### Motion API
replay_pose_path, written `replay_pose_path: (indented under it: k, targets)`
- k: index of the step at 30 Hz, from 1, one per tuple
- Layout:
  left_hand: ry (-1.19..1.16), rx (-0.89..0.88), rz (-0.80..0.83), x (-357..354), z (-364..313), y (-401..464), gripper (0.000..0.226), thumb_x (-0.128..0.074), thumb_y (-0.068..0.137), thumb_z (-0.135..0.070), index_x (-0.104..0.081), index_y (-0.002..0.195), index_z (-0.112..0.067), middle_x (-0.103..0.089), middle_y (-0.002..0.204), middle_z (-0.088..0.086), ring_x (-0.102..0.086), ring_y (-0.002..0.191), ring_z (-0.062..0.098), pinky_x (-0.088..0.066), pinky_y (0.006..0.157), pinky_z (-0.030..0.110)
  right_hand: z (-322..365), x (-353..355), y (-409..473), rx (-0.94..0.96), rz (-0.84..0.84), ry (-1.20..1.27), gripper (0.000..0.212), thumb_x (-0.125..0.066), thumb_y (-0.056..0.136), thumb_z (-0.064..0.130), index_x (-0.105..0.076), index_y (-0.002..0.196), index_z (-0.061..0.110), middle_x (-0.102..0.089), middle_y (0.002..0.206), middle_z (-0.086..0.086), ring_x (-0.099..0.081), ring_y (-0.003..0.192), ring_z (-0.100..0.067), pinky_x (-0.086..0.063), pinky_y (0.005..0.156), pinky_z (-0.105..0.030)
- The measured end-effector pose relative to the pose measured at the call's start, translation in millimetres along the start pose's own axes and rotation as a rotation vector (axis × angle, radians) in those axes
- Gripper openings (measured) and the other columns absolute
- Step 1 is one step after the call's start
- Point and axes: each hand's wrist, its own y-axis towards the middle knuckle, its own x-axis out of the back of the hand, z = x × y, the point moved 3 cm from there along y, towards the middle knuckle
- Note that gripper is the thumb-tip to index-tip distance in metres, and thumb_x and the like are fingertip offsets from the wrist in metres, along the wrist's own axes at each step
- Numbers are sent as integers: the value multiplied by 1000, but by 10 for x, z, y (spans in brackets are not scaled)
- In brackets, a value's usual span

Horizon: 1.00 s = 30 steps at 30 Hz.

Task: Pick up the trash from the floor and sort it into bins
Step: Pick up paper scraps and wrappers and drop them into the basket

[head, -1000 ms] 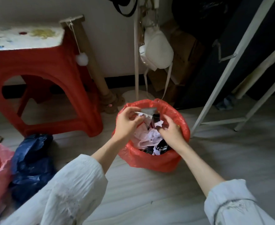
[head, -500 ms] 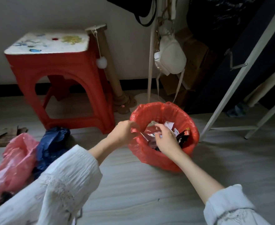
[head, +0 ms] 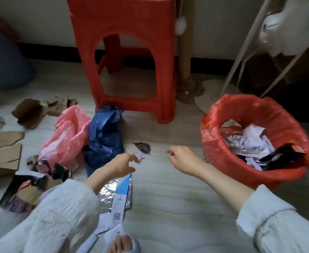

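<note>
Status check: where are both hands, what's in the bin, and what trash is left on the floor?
Left hand open, reaching for white paper scrap. Right hand open, empty. Red-lined bin holds wrappers and paper. Foil wrapper, plastic bags, cardboard still on floor.

Bare floor (head: 168,198) lies open between the hands, up to the red bin (head: 212,143) (right). Left, plastic bags (head: 87,136) and cardboard pieces (head: 2,154) crowd it; a red stool (head: 124,19) blocks behind.
</note>
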Motion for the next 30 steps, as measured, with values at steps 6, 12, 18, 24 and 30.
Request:
replay_pose_path:
  k: [6,12,18,24,30]
  targets:
    - [108,164,-4,-797,836,209,83,-71,78,-32,-22,145,-26,-19,150,6,-20,138,27,-27,111,40,168,-624,930,24,31,-211,39,-43,95,21,-46,129,1,-47,129,-20,-42,123,-34,-39,100,-37]
    - [196,294,63,-1259,1006,155,114,-73,69,-49,9,147,-31,13,154,10,16,141,36,-10,111,56,224,-1370,1441,205,33,-467,69,-45,91,41,-18,147,11,-18,155,-8,-16,142,-26,-25,109,-42]
    - [189,299,-133,-1274,972,146,97,-74,70,-40,-12,144,-36,-11,150,7,-14,136,32,-28,103,47,337,-1539,1483,317,-218,-314,28,-68,76,11,-65,101,-2,-59,104,-26,-57,97,-42,-47,68,-40]
    - [109,241,-322,-1296,894,40,76,-59,81,-12,-17,140,-34,-48,118,3,-44,104,27,-38,81,38,226,-1654,1306,186,-55,-212,27,-51,92,21,-62,110,4,-54,113,-13,-51,109,-29,-35,73,-30]
    - [-286,230,-487,-1030,914,-71,37,-56,85,-10,-49,121,-15,-59,106,13,-55,99,33,-43,73,38,196,-1193,898,187,-46,-236,30,-48,87,5,-67,110,9,-62,106,-17,-58,102,-34,-42,76,-34]
